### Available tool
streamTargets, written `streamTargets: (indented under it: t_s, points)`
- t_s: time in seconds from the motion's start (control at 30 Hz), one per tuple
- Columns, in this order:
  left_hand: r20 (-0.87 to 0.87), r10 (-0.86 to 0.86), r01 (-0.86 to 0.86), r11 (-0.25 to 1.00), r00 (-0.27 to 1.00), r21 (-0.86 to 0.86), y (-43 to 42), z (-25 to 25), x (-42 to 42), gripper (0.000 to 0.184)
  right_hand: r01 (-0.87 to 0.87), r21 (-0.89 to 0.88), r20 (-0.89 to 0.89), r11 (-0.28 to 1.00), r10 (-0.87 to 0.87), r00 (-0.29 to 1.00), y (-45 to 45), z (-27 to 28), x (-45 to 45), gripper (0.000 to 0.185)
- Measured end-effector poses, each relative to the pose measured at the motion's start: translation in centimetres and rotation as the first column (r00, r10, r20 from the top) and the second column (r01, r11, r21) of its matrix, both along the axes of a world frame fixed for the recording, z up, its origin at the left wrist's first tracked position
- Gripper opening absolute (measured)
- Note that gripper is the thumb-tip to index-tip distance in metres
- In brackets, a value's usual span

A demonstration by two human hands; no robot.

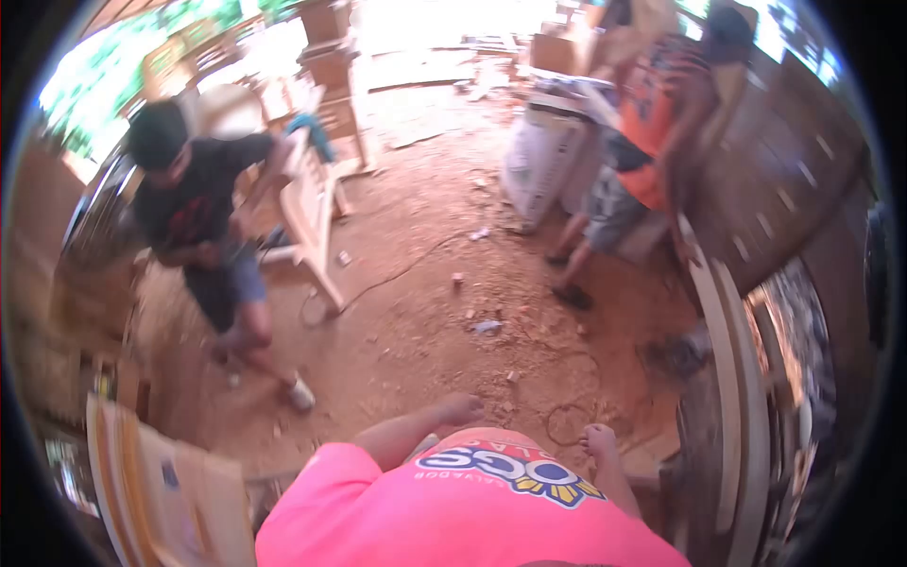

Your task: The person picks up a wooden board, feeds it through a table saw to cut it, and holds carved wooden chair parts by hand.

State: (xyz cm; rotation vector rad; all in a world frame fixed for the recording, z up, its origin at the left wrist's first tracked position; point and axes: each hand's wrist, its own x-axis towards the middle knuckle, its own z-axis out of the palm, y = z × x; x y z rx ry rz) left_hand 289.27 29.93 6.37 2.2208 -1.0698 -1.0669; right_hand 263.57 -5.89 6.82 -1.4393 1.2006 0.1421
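My left hand [460, 409] hangs in front of the pink shirt [397, 510], over the dirt floor. Its fingers are blurred, and how far they are bent does not show. On the right side of the shirt is my right hand [598, 439], with its fingers curled; whether anything small is inside is hidden. Below both hands lies reddish ground strewn with wood chips, with a dark cord [567, 411] looped between them.
A person in a dark shirt [198, 203] stands at the left beside a wooden chair frame [307, 213]. Another person in orange [661, 104] is at the right, near a white sack [543, 156]. Long boards [742, 397] stand at the right; a wooden panel [175, 482] is lower left.
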Motion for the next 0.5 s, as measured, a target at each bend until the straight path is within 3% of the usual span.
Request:
streamTargets:
  t_s: [0.03, 0.1, 0.13, 0.2, 0.27, 0.33, 0.37, 0.47, 0.5]
  points:
    - [0.034, -0.017, 0.015, 0.998, 0.999, 0.061, 2.0, -1.6, 0.5, 0.048, -0.063, -0.002, -0.023, 0.998, 0.063, 0.998, -0.2, 0.3, 1.8, 0.020]
    - [-0.052, 0.147, -0.132, 0.966, 0.988, 0.222, 7.8, -5.5, 0.4, 0.046, -0.150, -0.007, -0.060, 0.989, 0.150, 0.987, -0.2, 0.5, 4.5, 0.020]
    - [-0.037, 0.185, -0.153, 0.897, 0.982, 0.415, 10.4, -5.6, 0.2, 0.044, -0.243, 0.000, -0.035, 0.970, 0.243, 0.970, 0.2, 0.3, 5.1, 0.021]
    - [0.114, 0.393, -0.404, 0.819, 0.912, 0.409, 16.7, -8.7, -2.0, 0.048, -0.409, 0.008, 0.015, 0.912, 0.409, 0.912, 1.1, -0.4, 5.3, 0.023]
    - [0.093, 0.584, -0.554, 0.691, 0.806, 0.464, 20.9, -7.5, -4.0, 0.048, -0.674, -0.017, -0.067, 0.738, 0.672, 0.737, 2.0, 1.3, 5.7, 0.027]
    - [0.093, 0.667, -0.618, 0.615, 0.739, 0.490, 22.4, -4.3, -6.0, 0.047, -0.832, -0.011, -0.102, 0.555, 0.827, 0.553, 1.8, 0.6, 6.3, 0.026]
    - [0.094, 0.707, -0.646, 0.575, 0.701, 0.502, 22.9, -3.5, -7.1, 0.047, -0.881, 0.000, -0.120, 0.472, 0.875, 0.469, 1.4, 0.1, 6.6, 0.025]
    - [0.148, 0.814, -0.723, 0.395, 0.561, 0.567, 23.0, -7.5, -11.0, 0.045, -0.947, 0.047, -0.171, 0.317, 0.937, 0.305, -0.3, -1.2, 7.5, 0.024]
    - [0.129, 0.836, -0.742, 0.389, 0.533, 0.545, 22.1, -7.7, -12.4, 0.046, -0.958, 0.062, -0.187, 0.281, 0.946, 0.265, -1.0, -1.6, 7.8, 0.023]
